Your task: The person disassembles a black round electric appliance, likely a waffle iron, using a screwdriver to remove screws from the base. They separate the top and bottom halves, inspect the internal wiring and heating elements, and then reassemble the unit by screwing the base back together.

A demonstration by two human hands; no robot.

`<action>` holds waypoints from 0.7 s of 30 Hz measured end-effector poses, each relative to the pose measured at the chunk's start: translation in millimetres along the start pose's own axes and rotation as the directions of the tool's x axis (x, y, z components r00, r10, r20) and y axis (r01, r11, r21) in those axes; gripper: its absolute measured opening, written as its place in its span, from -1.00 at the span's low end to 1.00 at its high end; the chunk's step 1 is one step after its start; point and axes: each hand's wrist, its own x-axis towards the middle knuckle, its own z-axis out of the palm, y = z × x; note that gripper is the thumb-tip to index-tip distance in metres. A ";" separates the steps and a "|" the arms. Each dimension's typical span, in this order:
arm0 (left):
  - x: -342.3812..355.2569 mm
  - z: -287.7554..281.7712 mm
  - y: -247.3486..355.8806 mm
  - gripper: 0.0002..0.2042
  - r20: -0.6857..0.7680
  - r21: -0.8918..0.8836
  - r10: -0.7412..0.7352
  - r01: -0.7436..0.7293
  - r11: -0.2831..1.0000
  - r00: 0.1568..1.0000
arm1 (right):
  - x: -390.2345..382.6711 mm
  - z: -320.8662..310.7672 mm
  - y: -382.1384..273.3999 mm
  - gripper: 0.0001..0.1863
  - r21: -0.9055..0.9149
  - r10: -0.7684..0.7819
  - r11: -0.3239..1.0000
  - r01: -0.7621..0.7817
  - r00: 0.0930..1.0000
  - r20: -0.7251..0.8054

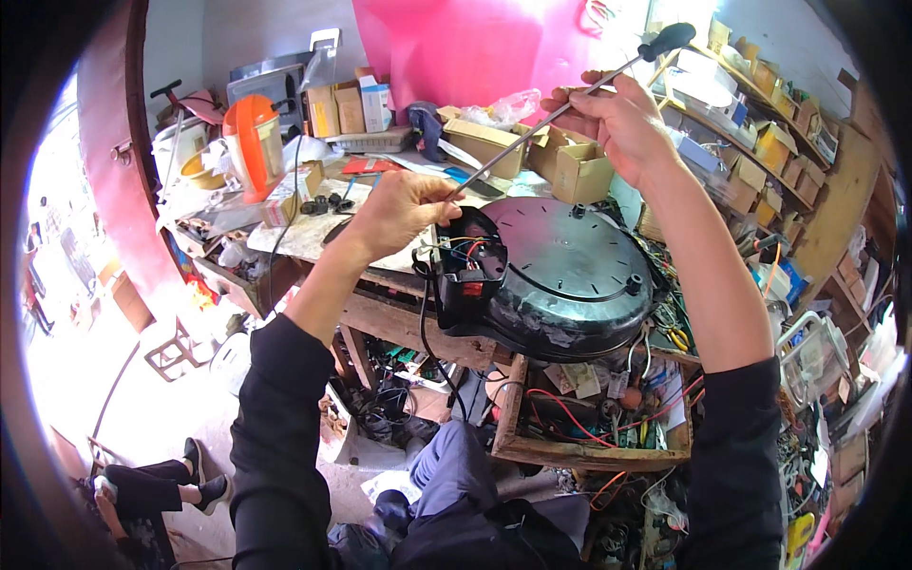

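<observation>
A long screwdriver (pixel 544 122) with a dark handle slants across the view, its handle up at the right and its tip down at the left. My right hand (pixel 622 128) grips the shaft below the handle between thumb and fingers. At the tip, my left hand (pixel 404 211) is closed in a pinch; whether a small screw sits there is hidden. Just below lies a round black appliance (pixel 570 256), bottom side up on the bench. Its side compartment (pixel 472 252) is uncovered and shows coloured wires. A black cord (pixel 425 323) hangs from it.
An open wooden drawer (pixel 594 454) full of wires and tools juts out below the appliance. Cardboard boxes (pixel 579 171) and an orange-lidded jug (pixel 254 147) stand on the bench. Packed shelves (pixel 760 142) line the right. Another person's legs (pixel 157 484) show at lower left.
</observation>
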 end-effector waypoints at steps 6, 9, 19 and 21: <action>10.0 -2.0 -30.6 -0.80 -0.041 0.263 0.027 -0.015 0.965 0.999 | -2.0 -25.5 -2.2 -0.73 -0.025 -0.080 0.997 0.078 0.992 -0.100; 4.3 -14.8 -75.1 -0.77 -0.096 0.372 -0.136 0.162 0.914 0.986 | -6.4 -59.1 -15.1 -0.72 -0.160 -0.103 0.984 0.072 0.976 -0.194; 15.2 15.6 -188.1 -0.75 -0.208 0.589 -0.024 0.144 0.795 0.978 | -98.6 -248.1 86.8 -0.73 -0.674 0.057 0.614 -0.410 0.875 -0.481; 17.6 28.7 -166.9 -0.75 -0.306 0.431 -0.132 0.261 0.864 0.943 | -129.5 -278.9 118.2 -0.71 -0.799 0.051 0.372 -0.471 0.871 -0.489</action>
